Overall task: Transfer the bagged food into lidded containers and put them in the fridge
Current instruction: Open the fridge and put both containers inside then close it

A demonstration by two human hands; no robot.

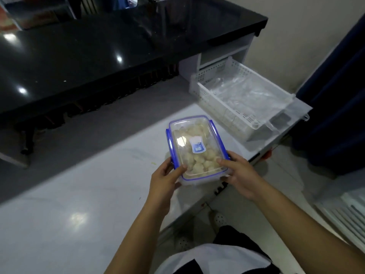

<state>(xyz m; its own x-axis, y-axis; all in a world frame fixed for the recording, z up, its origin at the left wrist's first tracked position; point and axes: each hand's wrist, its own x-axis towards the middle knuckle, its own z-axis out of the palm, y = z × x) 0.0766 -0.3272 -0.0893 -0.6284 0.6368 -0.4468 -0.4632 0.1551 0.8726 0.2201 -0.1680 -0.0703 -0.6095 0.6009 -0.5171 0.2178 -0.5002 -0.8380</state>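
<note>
Two hands, left hand (165, 177) and right hand (240, 176), grip the lidded container (197, 147).

Single head-worn wide-angle view, looking forward and steeply down from above, close over both hands (201, 178), pale glossy counter (79, 194) nearest, black glossy table (98, 52) beyond, edges bowed.

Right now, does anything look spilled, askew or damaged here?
Nothing stands out. Both hands, left hand and right hand, hold the lidded container of pale food level, lid on. The white basket holds only clear plastic.
</note>
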